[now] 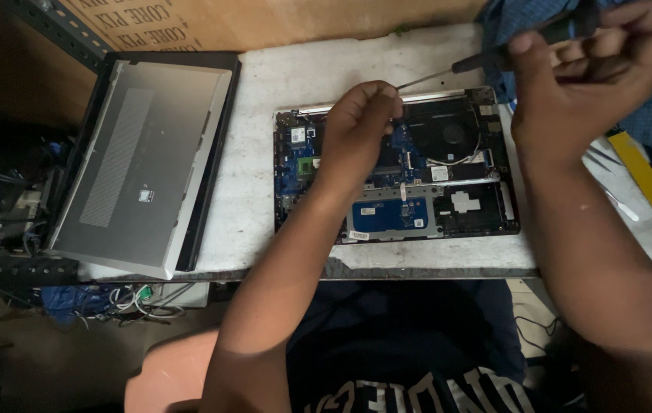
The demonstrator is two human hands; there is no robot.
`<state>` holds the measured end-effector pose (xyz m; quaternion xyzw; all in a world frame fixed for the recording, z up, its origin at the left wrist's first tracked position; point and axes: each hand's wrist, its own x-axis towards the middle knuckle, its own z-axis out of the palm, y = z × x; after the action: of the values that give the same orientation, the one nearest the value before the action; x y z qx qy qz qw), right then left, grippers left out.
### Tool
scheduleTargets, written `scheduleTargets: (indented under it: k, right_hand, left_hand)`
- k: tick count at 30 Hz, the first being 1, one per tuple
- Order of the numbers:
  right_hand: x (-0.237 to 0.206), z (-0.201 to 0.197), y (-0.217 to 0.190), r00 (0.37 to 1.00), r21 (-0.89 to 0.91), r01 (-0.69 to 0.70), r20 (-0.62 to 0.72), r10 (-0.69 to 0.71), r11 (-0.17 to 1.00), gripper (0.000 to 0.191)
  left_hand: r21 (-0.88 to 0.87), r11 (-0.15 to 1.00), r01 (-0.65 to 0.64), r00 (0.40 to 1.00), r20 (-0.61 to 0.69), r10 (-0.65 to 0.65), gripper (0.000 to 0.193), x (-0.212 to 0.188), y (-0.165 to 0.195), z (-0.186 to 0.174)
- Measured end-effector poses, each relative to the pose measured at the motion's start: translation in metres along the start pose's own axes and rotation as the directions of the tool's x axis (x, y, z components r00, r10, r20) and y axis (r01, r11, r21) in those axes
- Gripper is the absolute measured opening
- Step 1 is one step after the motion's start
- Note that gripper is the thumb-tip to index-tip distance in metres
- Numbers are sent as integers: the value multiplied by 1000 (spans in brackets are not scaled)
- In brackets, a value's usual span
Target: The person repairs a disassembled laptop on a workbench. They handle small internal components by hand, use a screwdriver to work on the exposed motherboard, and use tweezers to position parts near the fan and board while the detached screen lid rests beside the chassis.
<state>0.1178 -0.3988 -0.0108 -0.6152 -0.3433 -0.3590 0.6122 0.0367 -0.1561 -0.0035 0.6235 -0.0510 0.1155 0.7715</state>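
Screwdriver tip being seated in the opened laptop (448,183), mid-bench.
L hand (360,126) pinches the shaft tip near the top edge; R hand (593,61) is wrapped round the screwdriver (486,57) handle. Next, prob.: steady tip in the screw, then twist w/o slipping.
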Motion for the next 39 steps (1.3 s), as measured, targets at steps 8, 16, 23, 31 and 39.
scheduleTargets:
  k: [8,16,23,31,39]
  right_hand:
    - [-3,-1,6,997,-16,-77,-31,77,997,52]
    - [9,-12,15,997,-4,-46,61,46,999,62]
    - [17,-9,9,988,56,-152,23,151,987,51]
    - [26,-18,-6,994,-142,59,98,-45,988,41]
    - [41,-21,-22,976,-284,187,164,-145,940,38]
  left_hand:
    - [149,989,1,1000,20,-4,16,3,0,-3]
    - [347,921,-175,976,184,116,12,3,-5,0]
    - [398,870,-291,934,315,168,12,0,0,12]
    - [548,732,-406,895,402,196,10,12,-7,44]
    - [641,618,-455,881,425,208,9,32,-27,73]
